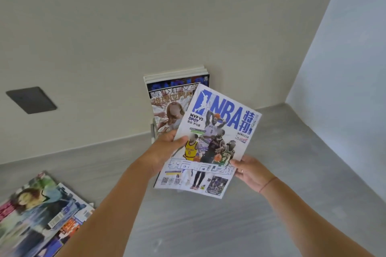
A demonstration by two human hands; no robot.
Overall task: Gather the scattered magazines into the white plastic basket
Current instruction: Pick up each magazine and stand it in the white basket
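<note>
A white and blue NBA magazine (211,142) is held tilted above the grey counter, in front of the wall. My left hand (165,150) grips its left edge, thumb on the cover. My right hand (250,171) holds its lower right corner. Behind it several magazines (169,100) stand upright against the wall. A sliver of a pale container edge (153,131) shows at their base; the rest of it is hidden by my hand and the NBA magazine. More magazines (39,213) lie overlapped on the counter at the lower left.
The grey counter (271,204) runs into a corner, with a beige wall behind and a pale wall on the right. A dark switch plate (31,100) is set in the back wall at the left.
</note>
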